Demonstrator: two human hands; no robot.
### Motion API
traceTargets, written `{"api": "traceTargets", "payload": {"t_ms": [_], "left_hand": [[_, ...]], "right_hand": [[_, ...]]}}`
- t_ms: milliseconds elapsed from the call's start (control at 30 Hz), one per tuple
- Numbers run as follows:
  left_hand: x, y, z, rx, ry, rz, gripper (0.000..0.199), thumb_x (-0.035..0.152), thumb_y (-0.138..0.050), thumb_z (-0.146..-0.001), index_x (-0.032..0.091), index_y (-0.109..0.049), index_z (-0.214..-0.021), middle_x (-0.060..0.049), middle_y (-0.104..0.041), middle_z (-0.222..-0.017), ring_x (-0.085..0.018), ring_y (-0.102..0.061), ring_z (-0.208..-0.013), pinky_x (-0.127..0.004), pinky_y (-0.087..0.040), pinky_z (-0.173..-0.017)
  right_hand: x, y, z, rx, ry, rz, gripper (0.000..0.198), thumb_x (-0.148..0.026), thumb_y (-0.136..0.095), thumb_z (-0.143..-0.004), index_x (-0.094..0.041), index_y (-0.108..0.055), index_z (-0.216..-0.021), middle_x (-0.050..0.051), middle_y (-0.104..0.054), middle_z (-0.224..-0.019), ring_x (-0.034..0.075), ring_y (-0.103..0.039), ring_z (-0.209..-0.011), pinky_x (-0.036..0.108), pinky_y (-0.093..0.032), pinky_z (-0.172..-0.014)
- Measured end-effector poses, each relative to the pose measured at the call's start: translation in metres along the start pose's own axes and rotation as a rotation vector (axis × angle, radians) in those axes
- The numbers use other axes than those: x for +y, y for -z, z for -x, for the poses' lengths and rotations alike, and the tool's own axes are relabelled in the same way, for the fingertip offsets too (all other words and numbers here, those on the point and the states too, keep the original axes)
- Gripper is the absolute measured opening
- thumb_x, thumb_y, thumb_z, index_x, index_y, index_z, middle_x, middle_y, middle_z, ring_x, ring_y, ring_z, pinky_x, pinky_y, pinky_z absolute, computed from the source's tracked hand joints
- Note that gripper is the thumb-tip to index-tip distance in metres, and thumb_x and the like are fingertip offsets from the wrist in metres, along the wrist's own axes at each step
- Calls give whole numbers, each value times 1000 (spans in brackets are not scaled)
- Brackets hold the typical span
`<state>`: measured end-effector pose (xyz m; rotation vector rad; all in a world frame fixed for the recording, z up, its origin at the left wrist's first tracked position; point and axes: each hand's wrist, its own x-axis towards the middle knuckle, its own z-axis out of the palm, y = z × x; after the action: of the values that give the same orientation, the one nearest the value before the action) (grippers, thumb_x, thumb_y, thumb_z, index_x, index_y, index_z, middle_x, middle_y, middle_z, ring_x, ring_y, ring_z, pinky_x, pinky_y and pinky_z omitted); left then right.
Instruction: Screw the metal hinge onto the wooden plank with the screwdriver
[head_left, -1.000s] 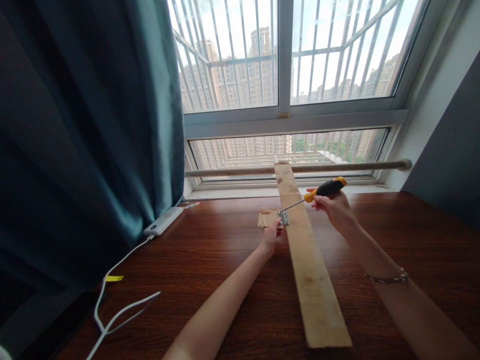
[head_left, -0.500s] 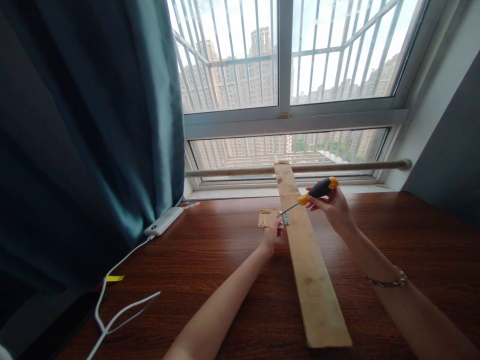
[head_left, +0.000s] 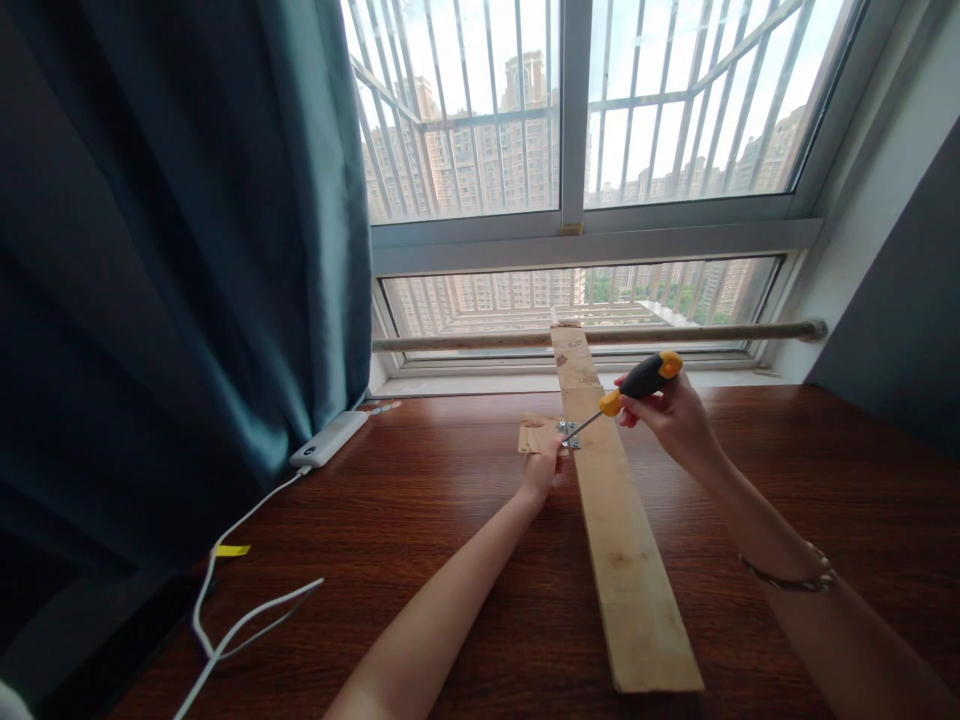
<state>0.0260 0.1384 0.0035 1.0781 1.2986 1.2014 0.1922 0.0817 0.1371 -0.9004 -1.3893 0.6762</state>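
Note:
My right hand (head_left: 667, 410) is closed around a screwdriver (head_left: 646, 378) with a black and yellow handle. Its thin shaft slants down to the left, and the tip meets a small metal hinge (head_left: 571, 430) with several screws or holes. The hinge spans a long pale wooden board (head_left: 637, 560) and a short wooden block (head_left: 534, 436) on the board's left. My left hand (head_left: 546, 470) grips the block's near edge close to the hinge, its fingers partly hidden beneath. The long board runs away from me toward the window.
Everything lies on a dark red-brown wooden table (head_left: 450, 560). A white power strip or power bank (head_left: 330, 440) with a white cable (head_left: 251, 615) lies at the left, by a blue curtain (head_left: 225, 250). A horizontal rail (head_left: 690, 333) crosses before the barred window.
The screwdriver tip has shifted slightly down and right, from the hinge's upper left to a lower spot on it. My left hand keeps its place; the view has moved slightly.

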Motion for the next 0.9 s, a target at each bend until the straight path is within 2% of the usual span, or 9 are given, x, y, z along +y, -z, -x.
{"api": "traceTargets", "payload": {"t_ms": [233, 467, 633, 733, 833, 900], "left_hand": [[1, 0, 4, -22, 45, 7, 45, 51, -51, -72, 18, -48, -42, -1, -45, -40, -10, -37, -38, -25, -24, -42], [4, -1, 6, -114, -8, 30, 48, 50, -45, -76, 17, -50, -41, -3, -48, -40, -8, -33, -33, -27, -21, -41], [7, 0, 9, -78, -3, -20, 50, 51, -45, -77, 17, -53, -41, 0, -39, -31, -8, -33, -32, -26, -24, -42], [7, 0, 10, -54, 35, -54, 51, 50, -44, -77, 17, -52, -40, 1, -35, -28, -9, -33, -31, -26, -24, -42], [6, -1, 11, -46, 39, -38, 49, 51, -45, -77, 17, -52, -41, 2, -34, -28, -9, -32, -30, -25, -23, -41], [6, -2, 11, -51, 31, -26, 48, 52, -45, -76, 17, -54, -45, 3, -33, -28, -8, -31, -30, -25, -22, -40]], "right_hand": [[1, 1, 0, -34, -9, 35, 47, -45, -72, -62, -19, -45, -90, 1, -62, -71, 14, -59, -49, 27, -48, -44], [1, 4, 0, -105, 4, 28, 46, -41, -72, -63, -18, -45, -91, 7, -64, -87, 13, -58, -50, 27, -47, -44], [0, 5, 0, -150, 36, 36, 45, -41, -69, -67, -20, -40, -95, 9, -62, -98, 12, -59, -50, 27, -47, -45], [-1, 4, 3, -61, 48, 185, 50, -45, -70, -64, -21, -39, -95, 6, -65, -87, 14, -59, -48, 28, -48, -45], [0, 1, 7, 136, 138, 472, 52, -50, -72, -60, -22, -40, -91, -1, -61, -65, 17, -58, -48, 28, -46, -46], [2, -2, 10, 256, 223, 600, 52, -52, -72, -59, -23, -41, -88, -2, -57, -59, 17, -56, -50, 29, -45, -48]]}}
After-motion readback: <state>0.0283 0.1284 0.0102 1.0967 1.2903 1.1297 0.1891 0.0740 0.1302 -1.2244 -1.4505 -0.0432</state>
